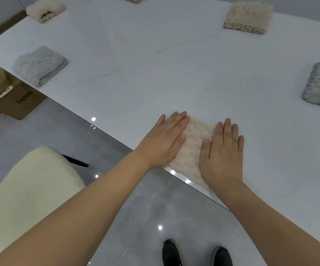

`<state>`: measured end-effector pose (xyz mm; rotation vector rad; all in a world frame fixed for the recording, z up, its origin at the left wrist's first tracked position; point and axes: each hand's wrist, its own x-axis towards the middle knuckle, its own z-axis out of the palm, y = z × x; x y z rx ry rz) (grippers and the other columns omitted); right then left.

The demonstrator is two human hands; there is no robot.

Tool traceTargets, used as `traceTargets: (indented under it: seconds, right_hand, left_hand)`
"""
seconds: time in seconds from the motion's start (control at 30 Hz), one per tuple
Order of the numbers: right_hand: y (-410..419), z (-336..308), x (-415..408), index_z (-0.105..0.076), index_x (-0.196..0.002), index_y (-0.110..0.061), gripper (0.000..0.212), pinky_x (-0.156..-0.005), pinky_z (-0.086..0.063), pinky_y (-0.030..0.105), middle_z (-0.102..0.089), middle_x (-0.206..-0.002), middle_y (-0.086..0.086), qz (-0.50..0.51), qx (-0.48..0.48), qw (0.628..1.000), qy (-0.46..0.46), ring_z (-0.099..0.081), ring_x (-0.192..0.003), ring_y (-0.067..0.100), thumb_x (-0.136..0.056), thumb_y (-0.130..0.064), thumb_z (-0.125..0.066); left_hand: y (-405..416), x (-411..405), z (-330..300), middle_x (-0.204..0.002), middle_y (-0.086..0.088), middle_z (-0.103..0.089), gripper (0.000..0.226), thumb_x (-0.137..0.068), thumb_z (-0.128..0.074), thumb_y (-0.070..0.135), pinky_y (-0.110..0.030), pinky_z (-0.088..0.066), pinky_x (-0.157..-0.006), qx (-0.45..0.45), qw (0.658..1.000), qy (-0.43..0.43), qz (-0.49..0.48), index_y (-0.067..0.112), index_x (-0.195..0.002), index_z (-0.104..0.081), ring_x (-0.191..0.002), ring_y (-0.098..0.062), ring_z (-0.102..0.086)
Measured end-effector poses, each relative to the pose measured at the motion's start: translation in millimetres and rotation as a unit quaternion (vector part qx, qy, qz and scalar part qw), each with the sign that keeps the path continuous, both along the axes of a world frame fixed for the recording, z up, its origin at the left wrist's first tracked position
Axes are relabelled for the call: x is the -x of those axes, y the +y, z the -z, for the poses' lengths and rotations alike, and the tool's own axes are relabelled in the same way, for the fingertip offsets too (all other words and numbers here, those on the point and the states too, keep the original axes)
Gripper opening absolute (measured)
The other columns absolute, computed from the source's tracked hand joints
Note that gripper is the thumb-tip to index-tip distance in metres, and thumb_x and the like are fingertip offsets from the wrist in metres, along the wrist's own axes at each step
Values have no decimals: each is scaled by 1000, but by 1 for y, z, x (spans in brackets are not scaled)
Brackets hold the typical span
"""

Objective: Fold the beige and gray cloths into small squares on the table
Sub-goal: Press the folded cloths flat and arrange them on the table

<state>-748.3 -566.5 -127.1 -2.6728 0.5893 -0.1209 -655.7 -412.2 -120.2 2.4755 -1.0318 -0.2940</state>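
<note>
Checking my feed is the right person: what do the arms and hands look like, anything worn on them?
Both forearms are bare, with no sleeves in view. The left hand and right hand wear no gloves, rings, watch or bands. Fingernails are short and unpainted.

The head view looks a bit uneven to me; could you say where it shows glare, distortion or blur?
Head view: small bright light reflections dot the glossy floor and table edge; the wide lens makes that edge run steeply diagonal; the far cream cloth and cardboard box look soft, the hands sharper.
</note>
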Motion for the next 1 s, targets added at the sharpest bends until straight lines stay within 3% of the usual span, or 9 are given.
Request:
traceTargets:
  seconds: [0.07, 0.2, 0.43, 0.67, 0.8, 1.0]
  right_hand:
    - [2, 1, 1, -12, -152, -3, 67, -120, 5, 42, -5, -161, 13, -2, 47, 998, 35, 2, -149, 26, -94, -39, -10]
    - [-1, -18, -5, -8, -152, -2, 73, -120, 7, 42, 0, -161, 13, -25, 79, 992, 93, 7, -149, 25, -92, -42, -2]
    - [11, -72, -66, -5, -153, -4, 62, -120, 9, 36, 4, -162, 11, -108, 54, 991, 61, 9, -149, 21, -100, -35, -13]
    - [30, -88, -153, -7, -153, -5, 64, -119, 9, 32, 3, -162, 10, -206, 36, 977, 28, 7, -149, 21, -97, -37, -11]
    - [50, -90, -201, -7, -153, -5, 58, -120, 9, 33, 4, -162, 10, -241, 26, 970, 30, 7, -149, 20, -103, -31, -20]
    - [103, -82, -270, -5, -153, -6, 58, -120, 8, 32, 5, -162, 7, -303, 11, 952, 32, 9, -149, 18, -103, -32, -19]
  left_hand:
    - [2, 0, 6, -164, -1, -15, 54, -107, -24, 34, -38, 0, -123, -29, 999, -28, 6, 14, -156, -20, -152, -16, -7]
    - [5, -5, -3, -165, -3, -10, 56, -106, -25, 35, -38, -2, -124, -29, 999, -6, 14, 11, -157, -17, -152, -16, -3]
    - [24, -56, -52, -165, -7, -9, 56, -106, -26, 32, -28, 7, -121, -17, 995, -64, -74, 6, -155, -16, -152, -20, -2]
    - [63, -118, -67, -164, -10, -15, 67, -99, -10, 41, -31, 2, -121, -43, 985, -95, -135, 3, -154, -21, -152, -23, -9]
    - [96, -152, -69, -164, -11, -15, 69, -98, -10, 41, -35, -1, -123, -43, 975, -97, -196, 2, -154, -20, -152, -25, -8]
    - [153, -203, -60, -163, -13, -18, 69, -98, -11, 40, -40, -6, -123, -30, 960, -103, -257, 1, -153, -23, -151, -27, -11]
